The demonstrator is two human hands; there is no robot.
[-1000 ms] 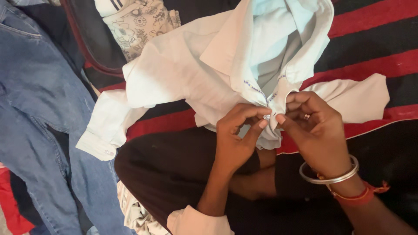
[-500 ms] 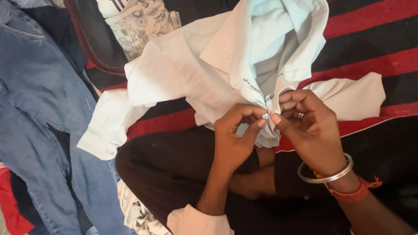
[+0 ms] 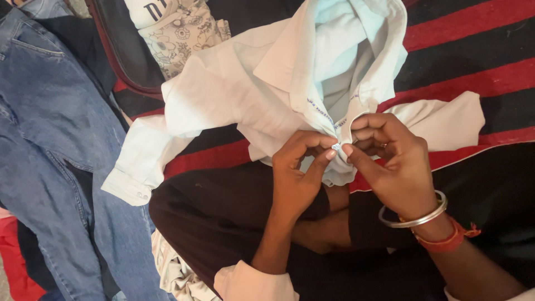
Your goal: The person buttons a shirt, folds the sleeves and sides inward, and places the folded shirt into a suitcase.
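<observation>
I had both hands pinched on the pale shirt (image 3: 245, 95) front: left hand (image 3: 298, 173) gripped the small button (image 3: 336, 146), right hand (image 3: 390, 161) held the placket edge just beside it, jeans (image 3: 50, 139) well off left.

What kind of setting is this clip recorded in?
Probably a home, with someone sitting among laundry. Both hands, left hand and right hand, pinch a pale shirt spread on a red and black striped blanket, with blue jeans lying alongside.

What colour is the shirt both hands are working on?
Very pale blue, almost white; the shirt shows best in the head view, pinched by the left hand and right hand.
</observation>
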